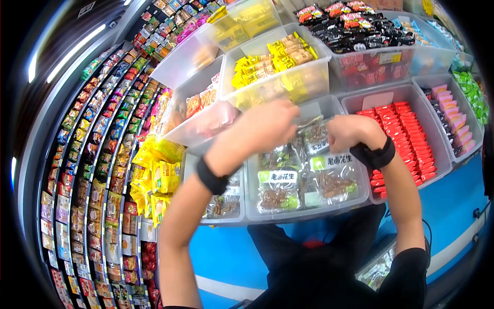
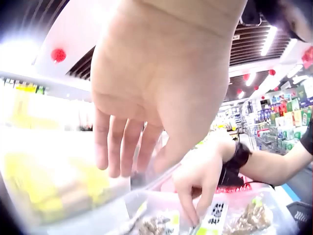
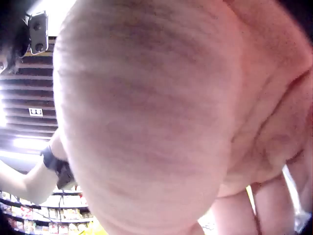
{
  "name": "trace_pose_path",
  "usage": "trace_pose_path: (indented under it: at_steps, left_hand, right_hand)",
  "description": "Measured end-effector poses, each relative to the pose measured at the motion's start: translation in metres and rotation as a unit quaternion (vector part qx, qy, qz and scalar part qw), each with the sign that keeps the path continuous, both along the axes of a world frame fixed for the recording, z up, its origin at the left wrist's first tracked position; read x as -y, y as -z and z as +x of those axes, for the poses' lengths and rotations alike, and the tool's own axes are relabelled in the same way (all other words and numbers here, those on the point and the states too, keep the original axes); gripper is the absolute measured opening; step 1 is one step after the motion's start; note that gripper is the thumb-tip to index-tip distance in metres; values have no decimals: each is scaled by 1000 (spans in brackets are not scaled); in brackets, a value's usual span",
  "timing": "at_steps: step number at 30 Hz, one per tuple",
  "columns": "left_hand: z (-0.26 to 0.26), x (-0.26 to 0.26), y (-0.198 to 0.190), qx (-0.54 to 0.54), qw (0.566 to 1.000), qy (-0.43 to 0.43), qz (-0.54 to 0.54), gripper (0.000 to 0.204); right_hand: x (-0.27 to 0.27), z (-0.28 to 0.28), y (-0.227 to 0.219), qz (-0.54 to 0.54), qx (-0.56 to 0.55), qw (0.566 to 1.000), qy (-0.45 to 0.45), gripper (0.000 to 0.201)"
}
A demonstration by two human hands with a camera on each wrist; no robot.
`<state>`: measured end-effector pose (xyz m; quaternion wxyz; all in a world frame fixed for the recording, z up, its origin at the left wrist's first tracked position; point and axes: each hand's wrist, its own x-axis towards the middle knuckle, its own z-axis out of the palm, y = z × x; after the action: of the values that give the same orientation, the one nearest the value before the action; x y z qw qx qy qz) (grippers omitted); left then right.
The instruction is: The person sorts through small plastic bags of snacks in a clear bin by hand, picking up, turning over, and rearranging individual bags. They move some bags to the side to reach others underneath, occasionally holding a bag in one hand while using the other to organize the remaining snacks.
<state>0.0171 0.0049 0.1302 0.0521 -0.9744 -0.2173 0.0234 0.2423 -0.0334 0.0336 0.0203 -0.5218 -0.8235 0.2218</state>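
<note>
Clear bags of braised peanuts point(image 1: 278, 191), with white-and-green labels, lie in a translucent plastic bin point(image 1: 309, 212) in front of me. My left hand point(image 1: 265, 126) is over the back left of this bin, blurred in the head view. In the left wrist view the left hand point(image 2: 156, 93) has its fingers point(image 2: 115, 147) extended downward, holding nothing visible. At the bin's back right, my right hand point(image 1: 352, 135) pinches the edge of a peanut bag point(image 1: 332, 164) between thumb and fingers. The right wrist view is mostly filled by the palm point(image 3: 146, 117).
Bins of yellow packets point(image 1: 272, 62), red packets point(image 1: 406, 139) and black packets point(image 1: 360, 36) surround the peanut bin. Yellow bags point(image 1: 159, 175) pile up at the left, beside tall snack shelves point(image 1: 98, 170). Below the front edge is blue floor point(image 1: 458, 201).
</note>
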Motion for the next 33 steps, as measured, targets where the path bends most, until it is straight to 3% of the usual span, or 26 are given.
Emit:
trace_pose_path:
  at_steps: [5, 7, 12, 14, 25, 27, 30, 33]
  left_hand:
    - [33, -27, 104, 99, 993, -2, -59, 75]
    - [44, -20, 123, 44, 998, -37, -40, 93]
    - [56, -9, 153, 47, 992, -46, 107, 96]
    - [51, -14, 152, 66, 993, -41, 83, 95]
    - [39, -36, 147, 152, 985, -66, -44, 79]
    - [41, -30, 158, 130, 989, -56, 43, 77]
    - [43, -22, 166, 75, 992, -41, 89, 74]
    - [44, -15, 173, 83, 981, -19, 174, 76]
  right_hand:
    - [-5, -3, 17, 18, 30, 999, -17, 18]
    - [9, -7, 2, 10, 41, 999, 8, 17]
    - [13, -17, 3, -38, 95, 995, -7, 22]
    - [15, -17, 13, 43, 85, 995, -15, 14]
    - [5, -13, 2, -63, 92, 993, -32, 16]
    - [4, -10, 3, -67, 93, 993, -36, 18]
    - [3, -10, -5, -107, 82, 991, -11, 20]
    - [2, -12, -9, -108, 91, 990, -20, 20]
